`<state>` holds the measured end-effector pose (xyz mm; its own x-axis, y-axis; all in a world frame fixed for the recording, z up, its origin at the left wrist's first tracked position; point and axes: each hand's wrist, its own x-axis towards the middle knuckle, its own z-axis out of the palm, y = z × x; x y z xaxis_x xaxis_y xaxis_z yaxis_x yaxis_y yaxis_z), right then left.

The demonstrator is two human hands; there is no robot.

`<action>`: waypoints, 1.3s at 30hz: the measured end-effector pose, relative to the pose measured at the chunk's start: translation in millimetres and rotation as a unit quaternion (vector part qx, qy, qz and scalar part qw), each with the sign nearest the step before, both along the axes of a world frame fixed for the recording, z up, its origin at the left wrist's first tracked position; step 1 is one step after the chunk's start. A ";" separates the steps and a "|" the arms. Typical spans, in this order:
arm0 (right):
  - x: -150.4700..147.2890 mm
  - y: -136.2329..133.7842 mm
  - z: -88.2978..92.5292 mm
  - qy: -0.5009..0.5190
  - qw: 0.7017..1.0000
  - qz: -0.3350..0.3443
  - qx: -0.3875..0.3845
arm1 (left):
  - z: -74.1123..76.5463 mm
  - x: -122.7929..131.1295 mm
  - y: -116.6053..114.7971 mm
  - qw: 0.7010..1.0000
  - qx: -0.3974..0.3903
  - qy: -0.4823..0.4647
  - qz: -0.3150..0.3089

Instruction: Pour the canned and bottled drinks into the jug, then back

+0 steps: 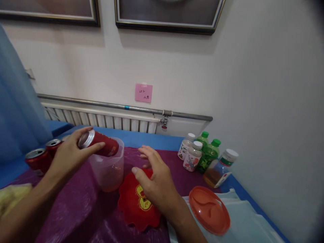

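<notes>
My left hand point(69, 153) grips a red drink can point(100, 143), tipped on its side with its mouth over a clear plastic measuring cup point(108, 168). Reddish liquid sits in the bottom of the cup. My right hand point(155, 180) hovers with its fingers spread above a red scalloped plate point(138, 204) with a yellow emblem, just right of the cup. It holds nothing.
Two more red cans point(40, 157) stand at the left. Several bottles point(207, 155) cluster at the back right by the wall. An orange lid point(209, 209) lies on a pale cloth point(243, 219). A purple cloth point(76, 209) covers the blue table. A radiator point(101, 118) runs behind.
</notes>
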<state>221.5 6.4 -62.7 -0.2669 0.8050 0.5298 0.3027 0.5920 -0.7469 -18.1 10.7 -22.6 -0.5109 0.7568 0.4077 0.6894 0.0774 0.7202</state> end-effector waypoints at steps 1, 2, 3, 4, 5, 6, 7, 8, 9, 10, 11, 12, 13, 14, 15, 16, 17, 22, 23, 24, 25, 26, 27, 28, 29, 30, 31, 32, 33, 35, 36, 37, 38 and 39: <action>0.9 0.6 0.4 -0.001 1.000 -0.001 0.004 | -5.8 4.0 4.5 1.000 0.002 0.017 -0.003; 1.6 1.2 0.6 -0.002 1.000 -0.002 0.008 | -11.7 7.6 8.4 0.999 0.000 0.037 -0.006; 2.3 1.8 0.7 -0.002 1.000 -0.003 0.011 | -17.2 10.9 11.6 0.998 -0.001 0.064 -0.006; 2.9 2.6 0.7 -0.001 1.000 -0.004 0.015 | -21.8 13.6 14.0 0.995 -0.001 0.099 -0.003; 3.5 3.6 0.7 -0.002 1.000 -0.006 0.018 | -25.4 15.7 15.6 0.992 -0.001 0.128 0.000; 4.1 4.6 0.5 -0.002 1.000 -0.008 0.020 | -28.0 17.1 16.6 0.989 -0.003 0.149 0.003; 4.6 5.7 0.3 -0.004 1.000 -0.010 0.022 | -29.5 18.0 17.1 0.987 -0.004 0.161 0.005; 5.1 6.8 0.0 -0.007 1.000 -0.012 0.025 | -30.3 18.4 17.2 0.986 -0.004 0.167 0.008; 5.4 7.9 -0.4 -0.012 0.999 -0.014 0.029 | -30.5 18.4 17.2 0.986 -0.004 0.169 0.008; 5.6 8.7 -0.8 -0.018 0.999 -0.017 0.035 | -30.4 18.3 17.1 0.985 -0.004 0.171 0.006; 5.6 9.5 -1.3 -0.025 0.999 -0.018 0.042 | -30.1 18.2 17.0 0.985 -0.003 0.172 0.004; 5.4 10.0 -1.8 -0.032 0.998 -0.019 0.049 | -29.9 18.1 17.0 0.985 -0.002 0.172 0.004; 5.2 10.4 -2.3 -0.039 0.998 -0.018 0.053 | -29.8 18.2 17.1 0.985 -0.002 0.172 0.004; 4.8 10.7 -2.8 -0.044 0.997 -0.017 0.056 | -29.7 18.5 17.2 0.985 -0.003 0.172 0.005; 4.4 11.0 -3.3 -0.048 0.997 -0.016 0.057 | -29.7 18.8 17.4 0.985 -0.003 0.170 0.008; 4.1 11.2 -3.8 -0.052 0.997 -0.015 0.058 | -29.6 19.3 17.6 0.986 -0.003 0.169 0.010; 3.8 11.5 -4.3 -0.055 0.997 -0.015 0.059 | -29.5 19.7 17.7 0.986 -0.003 0.166 0.009; 3.0 13.3 -7.4 -0.076 0.995 -0.017 0.070 | -29.0 20.6 17.2 0.987 -0.003 0.160 0.006; 2.9 13.7 -8.1 -0.081 0.994 -0.017 0.070 | -28.9 20.6 17.1 0.987 -0.004 0.160 0.008; 2.8 14.1 -8.7 -0.087 0.994 -0.017 0.070 | -28.9 20.5 17.1 0.987 -0.004 0.160 0.009; 2.6 14.4 -9.2 -0.091 0.993 -0.018 0.070 | -28.9 20.5 17.0 0.987 -0.004 0.160 0.010; 2.4 14.6 -9.6 -0.096 0.993 -0.018 0.069 | -28.7 20.5 17.0 0.987 -0.005 0.161 0.012; 2.3 14.8 -9.9 -0.099 0.993 -0.018 0.067 | -28.5 20.6 17.0 0.986 -0.006 0.163 0.011; 2.1 14.9 -10.0 -0.102 0.993 -0.017 0.065 | -28.2 20.7 17.0 0.986 -0.007 0.165 0.010; 1.9 15.0 -10.1 -0.105 0.992 -0.017 0.064 | -28.0 20.9 17.0 0.986 -0.008 0.167 0.008; 1.8 15.1 -10.1 -0.108 0.992 -0.016 0.064 | -27.7 21.0 17.0 0.986 -0.008 0.168 0.006; 1.6 15.1 -10.1 -0.111 0.992 -0.016 0.064 | -27.6 21.0 17.0 0.986 -0.007 0.168 0.004; 1.4 15.1 -10.1 -0.115 0.991 -0.016 0.065 | -27.7 20.8 16.9 0.986 -0.005 0.168 0.003; 1.2 15.1 -10.1 -0.119 0.991 -0.017 0.066 | -27.9 20.5 17.0 0.986 -0.006 0.167 0.001; 0.9 15.2 -10.1 -0.126 0.990 -0.018 0.067 | -28.9 19.2 17.3 0.986 -0.003 0.167 -0.002; 0.7 15.2 -10.2 -0.130 0.989 -0.018 0.065 | -29.5 18.5 17.5 0.986 -0.001 0.168 -0.005; 0.6 15.2 -10.3 -0.134 0.989 -0.018 0.063 | -30.1 17.7 17.9 0.986 0.002 0.168 -0.006; 0.5 15.2 -10.3 -0.138 0.988 -0.017 0.060 | -30.6 17.1 18.3 0.986 0.007 0.167 -0.008; 0.5 15.2 -10.3 -0.142 0.988 -0.016 0.056 | -30.9 16.7 18.6 0.986 0.012 0.164 -0.008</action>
<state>222.0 21.5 -73.0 -0.3938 0.7557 0.5233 0.5107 0.6532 -0.5590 -1.4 29.3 -53.4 -0.3356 0.7521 0.5672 0.8871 0.0498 0.4589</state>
